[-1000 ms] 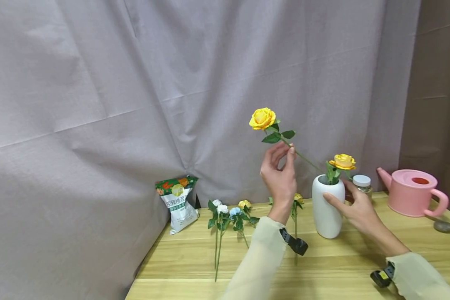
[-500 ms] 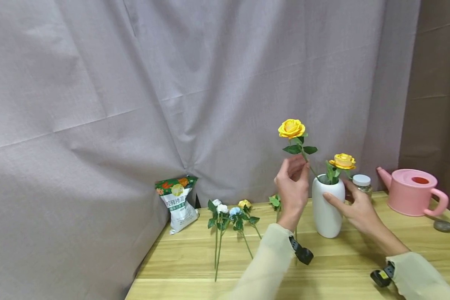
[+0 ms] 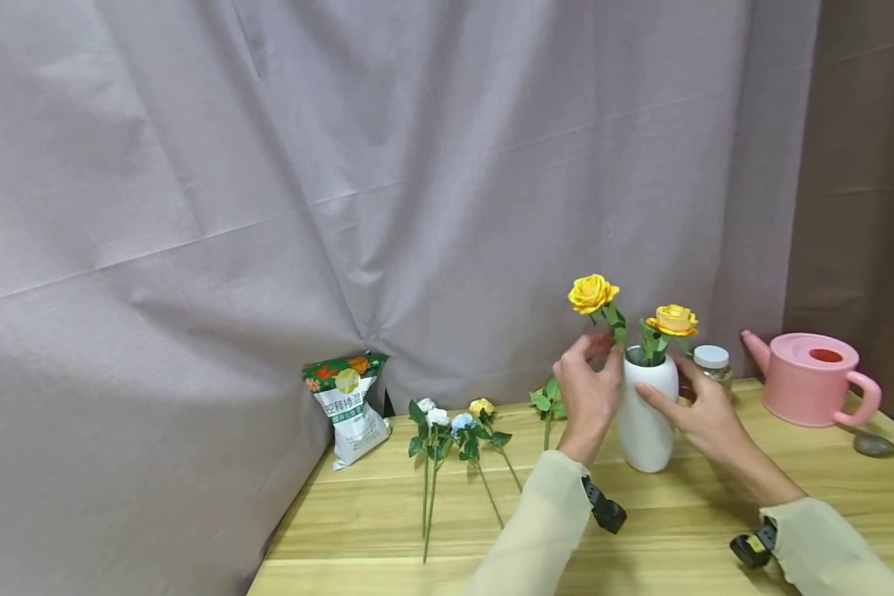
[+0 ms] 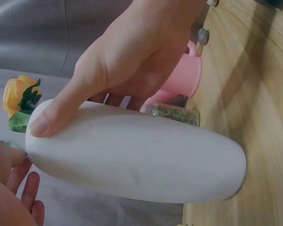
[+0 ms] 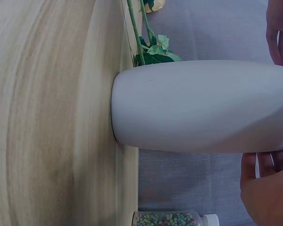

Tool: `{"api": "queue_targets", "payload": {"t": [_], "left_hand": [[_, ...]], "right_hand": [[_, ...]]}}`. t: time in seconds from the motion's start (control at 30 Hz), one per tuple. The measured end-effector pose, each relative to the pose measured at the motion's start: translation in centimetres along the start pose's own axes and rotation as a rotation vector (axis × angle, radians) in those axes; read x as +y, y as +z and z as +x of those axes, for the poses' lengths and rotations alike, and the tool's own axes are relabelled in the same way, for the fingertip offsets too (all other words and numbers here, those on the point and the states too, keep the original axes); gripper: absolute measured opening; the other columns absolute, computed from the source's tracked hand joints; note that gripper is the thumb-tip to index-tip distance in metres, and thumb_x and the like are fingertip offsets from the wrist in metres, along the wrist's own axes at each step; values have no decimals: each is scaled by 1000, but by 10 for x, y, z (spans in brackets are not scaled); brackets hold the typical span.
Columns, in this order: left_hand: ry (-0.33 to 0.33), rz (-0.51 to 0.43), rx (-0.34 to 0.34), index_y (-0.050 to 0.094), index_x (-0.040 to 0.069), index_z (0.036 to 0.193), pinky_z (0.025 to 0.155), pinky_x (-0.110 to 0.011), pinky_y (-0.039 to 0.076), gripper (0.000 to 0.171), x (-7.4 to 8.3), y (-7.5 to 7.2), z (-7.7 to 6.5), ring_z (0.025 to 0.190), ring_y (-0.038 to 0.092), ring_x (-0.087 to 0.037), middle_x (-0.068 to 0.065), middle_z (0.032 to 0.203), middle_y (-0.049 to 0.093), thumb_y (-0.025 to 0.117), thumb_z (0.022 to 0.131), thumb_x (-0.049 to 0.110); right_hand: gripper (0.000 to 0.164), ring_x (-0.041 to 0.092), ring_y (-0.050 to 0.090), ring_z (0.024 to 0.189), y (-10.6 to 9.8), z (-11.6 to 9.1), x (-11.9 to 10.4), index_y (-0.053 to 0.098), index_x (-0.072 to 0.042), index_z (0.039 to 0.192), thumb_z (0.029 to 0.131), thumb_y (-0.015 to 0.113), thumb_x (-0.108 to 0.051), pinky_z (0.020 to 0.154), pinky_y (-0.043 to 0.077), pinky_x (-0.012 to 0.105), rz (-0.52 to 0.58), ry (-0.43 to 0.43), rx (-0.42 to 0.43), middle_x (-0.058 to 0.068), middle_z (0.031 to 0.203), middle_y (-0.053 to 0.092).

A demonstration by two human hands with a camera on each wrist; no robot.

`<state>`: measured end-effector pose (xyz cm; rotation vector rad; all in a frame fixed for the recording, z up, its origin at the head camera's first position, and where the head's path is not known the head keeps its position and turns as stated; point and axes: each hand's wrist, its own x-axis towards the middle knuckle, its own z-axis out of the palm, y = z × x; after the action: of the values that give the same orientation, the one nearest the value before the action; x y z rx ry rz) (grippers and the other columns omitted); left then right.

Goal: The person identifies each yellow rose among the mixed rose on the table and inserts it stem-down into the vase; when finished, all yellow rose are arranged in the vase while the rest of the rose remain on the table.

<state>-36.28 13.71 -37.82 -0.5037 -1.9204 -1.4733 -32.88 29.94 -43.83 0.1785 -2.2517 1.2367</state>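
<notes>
A tall white vase [image 3: 646, 430] stands upright on the wooden table. My right hand [image 3: 708, 414] grips its upper right side, the thumb across the front near the rim; in the left wrist view that thumb presses the vase wall. One yellow rose [image 3: 674, 321] rises from the vase mouth. At the left of the rim my left hand [image 3: 590, 393] pinches the stem of another yellow rose [image 3: 593, 294], its bloom and leaves above the fingers. The lower stem is hidden by the hand and vase.
Left of the vase lie white roses [image 3: 437, 416], a blue rose [image 3: 463, 425], a small yellow rose [image 3: 482, 406] and a leafy stem [image 3: 547, 401]. A fertilizer bag [image 3: 353, 418] stands farther left. To the right are a bead jar [image 5: 167, 219], a pink watering can [image 3: 805, 389] and a stone [image 3: 875, 445].
My left hand has moved right and down with its rose, from beside the vase to its rim, and the bloom has lowered. My right hand has stayed on the vase.
</notes>
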Motion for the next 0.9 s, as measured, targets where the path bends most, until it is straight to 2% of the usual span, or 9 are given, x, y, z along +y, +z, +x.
{"api": "queue_targets", "payload": {"t": [0.17, 0.3, 0.37, 0.53, 0.57, 0.73, 0.9], "left_hand": [[-28, 52, -34, 81, 29, 97, 77, -18, 56, 9, 0, -1, 0, 89, 68, 8, 19, 87, 76, 76, 90, 24], [-58, 37, -68, 81, 28, 95, 71, -11, 53, 7, 1, -3, 2, 81, 66, 10, 18, 89, 77, 76, 90, 28], [-68, 31, -75, 81, 27, 95, 73, -9, 50, 7, 0, -4, 2, 76, 64, 11, 17, 87, 77, 76, 91, 28], [-102, -38, -104, 81, 24, 97, 69, -10, 51, 9, -11, -14, -2, 73, 64, 9, 13, 86, 77, 74, 92, 27], [-105, -54, -114, 81, 24, 97, 65, -11, 53, 9, -13, -16, -4, 74, 65, 8, 13, 87, 77, 74, 93, 27], [-78, -68, -156, 80, 24, 99, 67, -14, 55, 11, -24, -31, -9, 78, 66, 7, 14, 90, 76, 71, 95, 30], [-70, -80, -154, 80, 20, 98, 71, -19, 58, 11, -44, -49, -10, 79, 68, 2, 10, 89, 78, 72, 94, 26]], "right_hand": [[72, -14, 47, 103, 0, 2, -1, 35, -13, 155, 96, 69, -35, 81, 43, 5, -3, 8, -11, 18, 140, 55], [72, -15, 47, 103, 0, 2, -1, 35, -13, 156, 96, 69, -35, 81, 42, 4, -6, 7, -12, 18, 141, 55], [71, -16, 47, 102, 0, 2, 0, 36, -12, 155, 96, 69, -33, 80, 44, 5, -6, -4, -7, 20, 140, 55], [72, -16, 46, 102, 0, 2, 0, 36, -7, 154, 95, 70, -29, 79, 45, 6, -5, -28, -7, 25, 139, 55], [72, -16, 46, 102, 0, 2, 0, 36, -7, 154, 95, 70, -29, 79, 45, 6, -5, -27, -8, 25, 139, 55], [74, -16, 45, 102, -1, 2, 0, 35, -5, 155, 95, 70, -31, 79, 44, 6, -14, -14, -7, 26, 141, 54], [75, -18, 44, 101, -2, 1, 0, 34, -5, 155, 95, 70, -31, 78, 44, 5, -16, -10, -6, 28, 142, 53]]}}
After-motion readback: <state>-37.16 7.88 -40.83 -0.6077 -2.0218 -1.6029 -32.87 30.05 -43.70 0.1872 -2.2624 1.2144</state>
